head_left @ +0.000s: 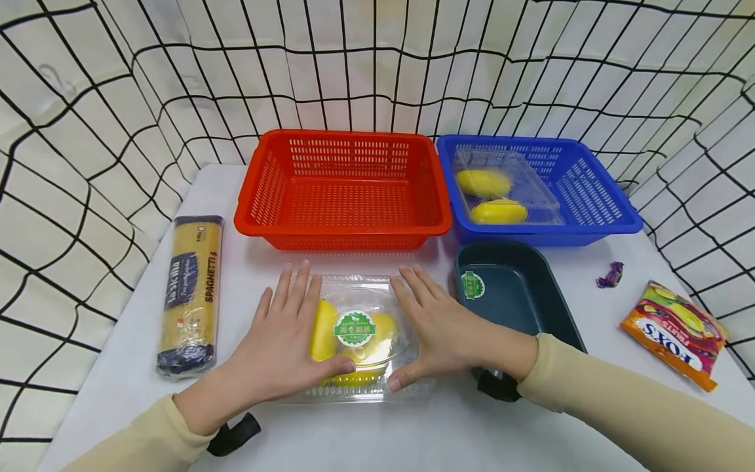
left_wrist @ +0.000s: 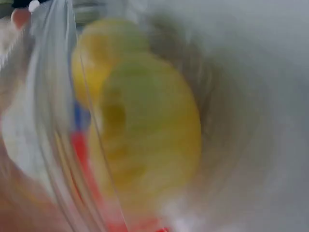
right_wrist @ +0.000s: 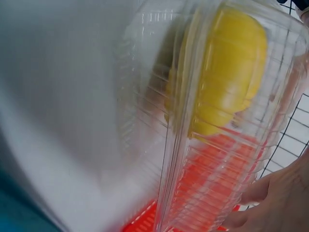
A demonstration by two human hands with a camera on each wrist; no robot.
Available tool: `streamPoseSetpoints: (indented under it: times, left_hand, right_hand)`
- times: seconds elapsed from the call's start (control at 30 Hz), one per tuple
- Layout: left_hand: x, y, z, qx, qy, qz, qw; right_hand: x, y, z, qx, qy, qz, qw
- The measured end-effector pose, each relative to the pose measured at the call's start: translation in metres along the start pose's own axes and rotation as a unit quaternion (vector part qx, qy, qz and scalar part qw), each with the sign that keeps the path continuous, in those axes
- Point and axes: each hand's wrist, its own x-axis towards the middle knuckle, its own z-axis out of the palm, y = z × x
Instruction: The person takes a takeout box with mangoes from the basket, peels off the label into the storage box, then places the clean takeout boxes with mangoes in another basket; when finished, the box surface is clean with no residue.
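Note:
A clear plastic clamshell box lies on the white table, its lid down over several yellow fruits. On top is a round green-and-white sticker. My left hand rests on the box's left side, fingers straight and pointing away from me, thumb across the front. The right hand lies on the right side, fingers spread and thumb toward the front edge. In the left wrist view the yellow fruit shows blurred through the plastic. The right wrist view has the box's ribbed side close up, with fruit inside.
Behind are a red basket and a blue basket bearing another clear fruit box. Right of my box sit a dark green tray, a purple-wrapped sweet and a Fox's bag. Spaghetti lies left. Black netting surrounds the table.

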Motion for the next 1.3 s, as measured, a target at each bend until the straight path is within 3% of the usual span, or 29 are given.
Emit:
streamPoseSetpoints:
  times: [0.17,0.37,0.73,0.9,1.13,1.3]
  left_hand:
    - [0.005,-0.009,-0.002,-0.008,-0.018,0.061,0.9979]
    - [0.01,-0.014,-0.007,-0.002,-0.041,0.096,0.9946]
    - [0.011,-0.012,-0.011,-0.011,-0.057,0.091,0.9942]
    - [0.012,-0.012,-0.011,-0.006,-0.056,0.092,0.9942]
    - [0.011,-0.013,-0.011,-0.005,-0.059,0.09,0.9942]
    - [0.01,-0.013,-0.012,-0.003,-0.059,0.089,0.9943]
  right_hand:
    - [0.004,0.002,0.0,0.012,-0.01,0.001,1.0]
    - [0.001,0.002,-0.001,0.024,-0.012,0.003,1.0]
    - [0.002,0.002,-0.005,0.017,-0.009,-0.004,1.0]
    - [0.006,-0.001,-0.01,0.017,0.021,-0.019,0.999]
    - [0.018,-0.01,-0.015,0.059,0.064,-0.047,0.995]
    - [0.024,-0.014,-0.016,0.049,0.082,-0.07,0.993]
